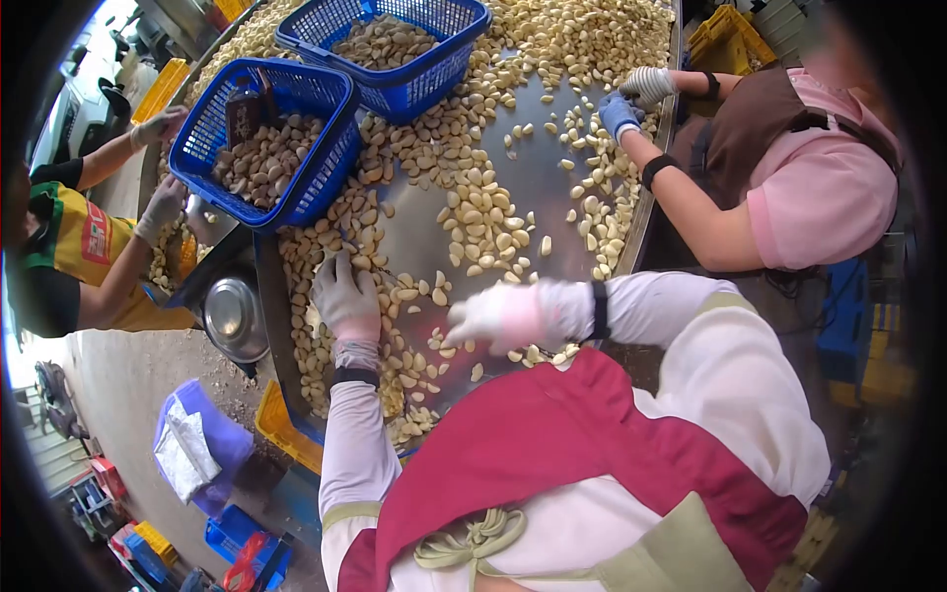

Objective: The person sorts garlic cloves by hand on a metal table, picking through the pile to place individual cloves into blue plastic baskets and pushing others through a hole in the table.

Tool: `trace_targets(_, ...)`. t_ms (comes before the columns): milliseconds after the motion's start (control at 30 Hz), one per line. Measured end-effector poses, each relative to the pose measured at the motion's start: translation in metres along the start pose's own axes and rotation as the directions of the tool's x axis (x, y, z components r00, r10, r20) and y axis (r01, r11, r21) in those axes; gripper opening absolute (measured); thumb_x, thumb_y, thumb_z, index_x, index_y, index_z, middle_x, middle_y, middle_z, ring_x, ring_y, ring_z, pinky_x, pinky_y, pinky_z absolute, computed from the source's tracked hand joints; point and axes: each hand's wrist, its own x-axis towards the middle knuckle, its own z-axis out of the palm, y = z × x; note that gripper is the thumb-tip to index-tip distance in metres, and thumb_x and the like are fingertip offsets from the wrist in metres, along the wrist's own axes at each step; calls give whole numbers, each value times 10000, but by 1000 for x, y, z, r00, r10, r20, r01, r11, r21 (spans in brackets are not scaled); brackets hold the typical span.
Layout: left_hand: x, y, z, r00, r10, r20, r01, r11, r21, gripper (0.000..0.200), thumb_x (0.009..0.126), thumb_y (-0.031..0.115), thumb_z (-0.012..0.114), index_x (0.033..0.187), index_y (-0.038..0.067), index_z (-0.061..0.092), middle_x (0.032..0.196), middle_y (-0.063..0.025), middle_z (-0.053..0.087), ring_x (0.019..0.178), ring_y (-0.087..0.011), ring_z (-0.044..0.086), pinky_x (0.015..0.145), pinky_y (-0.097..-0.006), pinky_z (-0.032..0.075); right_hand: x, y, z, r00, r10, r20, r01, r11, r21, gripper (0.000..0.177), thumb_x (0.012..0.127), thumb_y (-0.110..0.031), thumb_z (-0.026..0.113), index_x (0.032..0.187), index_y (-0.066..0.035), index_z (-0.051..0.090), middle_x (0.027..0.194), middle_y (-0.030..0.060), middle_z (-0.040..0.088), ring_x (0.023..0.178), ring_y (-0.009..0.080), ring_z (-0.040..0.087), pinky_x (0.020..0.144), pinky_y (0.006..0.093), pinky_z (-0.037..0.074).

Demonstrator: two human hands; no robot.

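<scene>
Steel table [538, 183] buried in garlic cloves [473, 212], your left hand [345, 296] spread flat on them, right hand [498, 316] blurry, can't tell its grip

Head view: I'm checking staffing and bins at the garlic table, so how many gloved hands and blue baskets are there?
Own gloved hands, left hand and right hand: 2
Co-workers' gloved hands: 4
Blue baskets: 2
Total: 8

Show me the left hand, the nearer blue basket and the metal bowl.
left hand [345, 296], head view, back of the glove.
nearer blue basket [331, 156], head view, right wall.
metal bowl [236, 318], head view, its middle.
</scene>
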Motion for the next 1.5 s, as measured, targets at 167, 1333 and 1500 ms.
trace_targets(167, -2, -2, 1, 1000, 0, 2, 0, 1000, 2, 420, 858, 205, 612, 1247, 49, 629, 1225, -195, 606, 1162, -386, 542, 1014, -486, 424, 38, -7, 45, 997, -55, 55, 66, 971, -231, 277, 828, -124, 652, 1100, -83, 624, 1041, 124, 611, 962, 320, 678, 721, 399, 600)
trace_targets(1333, 2, 4, -3, 999, -33, -10, 33, 999, -5, 401, 846, 170, 612, 1233, 68, 643, 1189, -195, 610, 1127, -388, 553, 973, -496, 445, 40, 86, -225, 64, 232, -971, -231, 950, 212, 357, 812, -213, 751, 1122, -45, 694, 1029, 110, 685, 973, 236, 669, 862, 337, 560)
trace_targets(1500, 2, 2, -2, 1000, -25, 3, 25, 1000, 17, 407, 846, 175, 622, 1236, 59, 635, 1203, -200, 603, 1127, -393, 553, 976, -497, 442, 61, 159, -146, 512, 562, -649, -659, 742, 124, 696, 810, -472, 704, 1389, -120, 547, 1394, 185, 491, 1336, 369, 437, 1123, 411, 368)
